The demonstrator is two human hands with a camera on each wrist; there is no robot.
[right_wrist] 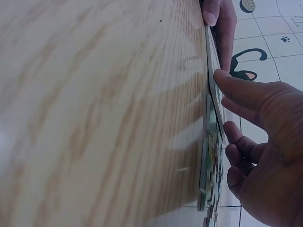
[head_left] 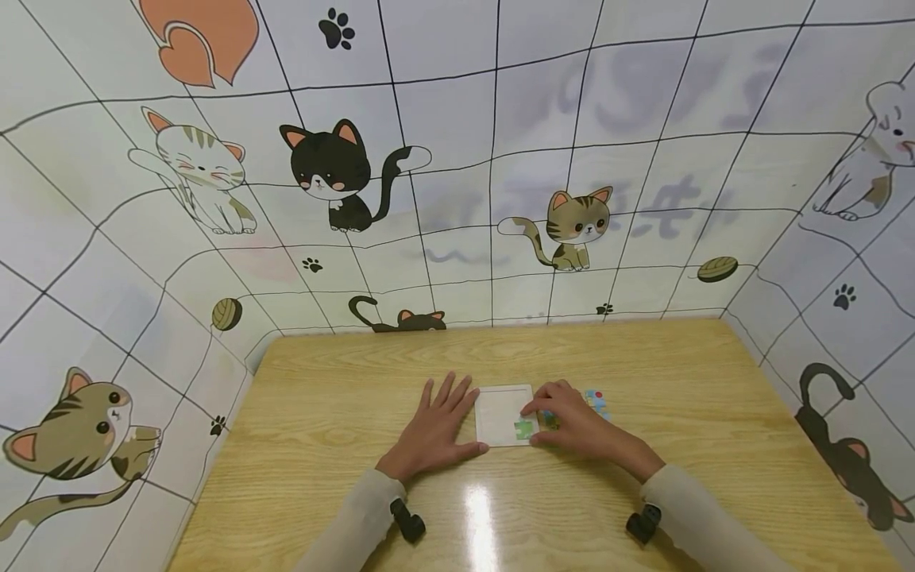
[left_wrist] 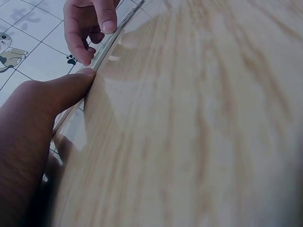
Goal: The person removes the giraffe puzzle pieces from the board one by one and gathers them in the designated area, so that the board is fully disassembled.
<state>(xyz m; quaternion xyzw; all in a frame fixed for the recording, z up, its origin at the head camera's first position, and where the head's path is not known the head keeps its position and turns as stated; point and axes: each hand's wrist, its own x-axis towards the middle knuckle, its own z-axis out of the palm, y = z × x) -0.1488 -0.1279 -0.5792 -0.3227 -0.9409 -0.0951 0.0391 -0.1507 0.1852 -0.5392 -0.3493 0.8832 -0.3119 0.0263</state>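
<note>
A thin white puzzle board [head_left: 495,417] with a raised rim lies flat on the table. One green jigsaw piece [head_left: 524,430] sits in its lower right part. My left hand [head_left: 438,429] rests flat with fingers spread at the board's left side, the thumb touching near its lower left corner. Over the right edge, my right hand [head_left: 572,421] reaches with index finger and thumb apart around the green piece. Nothing shows pinched between them, and the other fingers are loosely bent. More puzzle pieces [right_wrist: 210,165] lie under and beside that hand, partly hidden in the head view.
Loose blue pieces, one with a red spot [head_left: 597,397], lie right of the board on the wood-grain table [head_left: 343,397]. White walls [head_left: 457,183] printed with cats and grid lines enclose the table's back and sides. Light glares off the table's near part.
</note>
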